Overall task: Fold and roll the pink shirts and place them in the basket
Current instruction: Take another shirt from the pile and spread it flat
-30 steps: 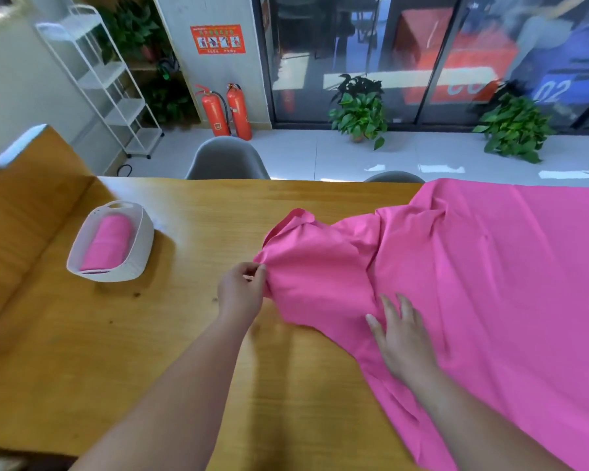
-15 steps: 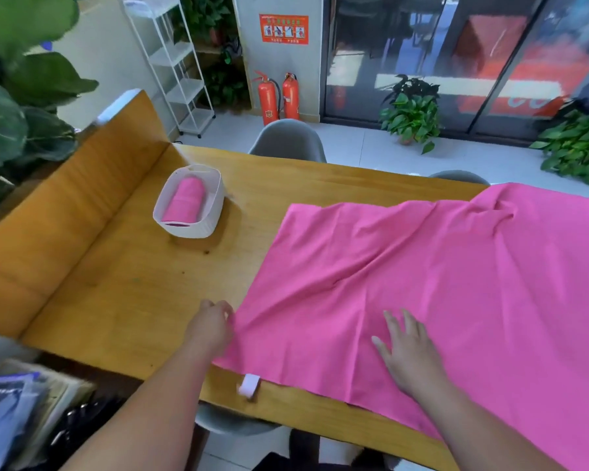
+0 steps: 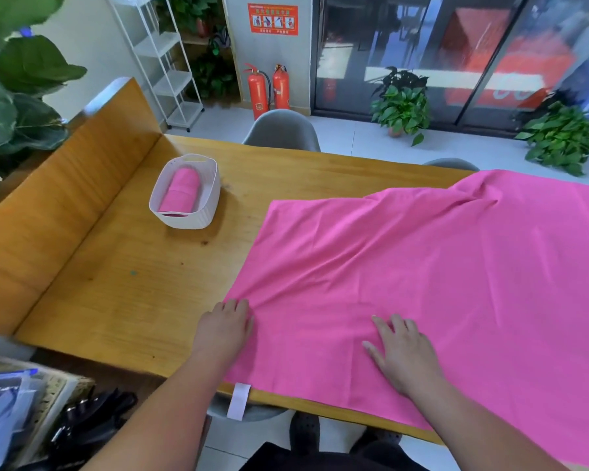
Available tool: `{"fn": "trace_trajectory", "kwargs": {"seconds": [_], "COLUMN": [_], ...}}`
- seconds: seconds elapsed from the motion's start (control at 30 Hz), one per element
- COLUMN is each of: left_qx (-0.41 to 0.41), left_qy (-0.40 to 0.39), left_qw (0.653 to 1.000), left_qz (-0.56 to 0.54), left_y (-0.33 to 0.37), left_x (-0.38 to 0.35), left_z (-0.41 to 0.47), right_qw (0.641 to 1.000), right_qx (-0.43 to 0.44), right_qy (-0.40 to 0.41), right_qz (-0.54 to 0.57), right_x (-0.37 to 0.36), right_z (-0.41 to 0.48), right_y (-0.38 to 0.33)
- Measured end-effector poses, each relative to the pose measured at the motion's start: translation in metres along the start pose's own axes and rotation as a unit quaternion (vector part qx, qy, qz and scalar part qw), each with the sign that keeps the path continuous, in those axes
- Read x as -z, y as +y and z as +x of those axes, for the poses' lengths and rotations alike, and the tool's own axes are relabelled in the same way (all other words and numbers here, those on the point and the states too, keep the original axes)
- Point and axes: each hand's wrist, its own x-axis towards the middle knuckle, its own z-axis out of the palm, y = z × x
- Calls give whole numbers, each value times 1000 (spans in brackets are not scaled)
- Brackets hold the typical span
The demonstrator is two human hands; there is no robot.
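A wide, bright pink shirt (image 3: pixel 422 283) of smooth matte cloth lies spread across the right half of a long yellow-brown wooden table (image 3: pixel 133 294) and runs off the right side of view. It is mostly flat, with soft diagonal creases fanning from the near left corner toward a raised ridge at the far edge. A small white fabric tag (image 3: pixel 238 401) hangs from the near hem over the table's front edge.

The left hand (image 3: pixel 225 326) rests on the shirt's left edge, knuckles up and fingers curled forward. The creases gather at it, but the fingertips are hidden, so I cannot tell whether they pinch the cloth. The right hand (image 3: pixel 403 355) lies palm down on the shirt near the front hem, fingers straight and spread wide, holding nothing.

Beyond and left of the shirt, apart from its edge, stands a white ribbed plastic oval basket (image 3: pixel 187 222) with 1 rolled pink shirt (image 3: pixel 181 192) inside. A tall wooden side panel (image 3: pixel 65 185) walls the table's left end, with a large-leafed green plant (image 3: pixel 17 96) behind it. Across the table stands a grey shell chair (image 3: pixel 281 130). Farther back are 2 red fire extinguishers (image 3: pixel 267 88) and a white wire shelf rack (image 3: pixel 165 62).

What shows of the spread shirt runs left to right along the table, its left edge slanting from near left to far right. The roll lies along the basket's length, pointing away from the person.
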Motion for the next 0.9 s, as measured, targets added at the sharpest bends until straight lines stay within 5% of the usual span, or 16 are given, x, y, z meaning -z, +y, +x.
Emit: {"fn": "trace_trajectory", "kwargs": {"seconds": [0.13,0.53,0.9], "left_qx": [-40,52,-7], "left_qy": [-24,-18,-47], "left_qw": [999,998,998], "left_qz": [-8,-4,-45], "left_y": [5,55,122], "left_x": [5,23,62], "left_z": [6,62,152], "right_qw": [1000,998,994], "right_qx": [-21,9,-12], "right_qy": [-9,-6,-58], "right_qz": [19,54,90], "right_x": [-10,20,52], "right_z": [-4,24,88], "right_y": [3,49,109]}}
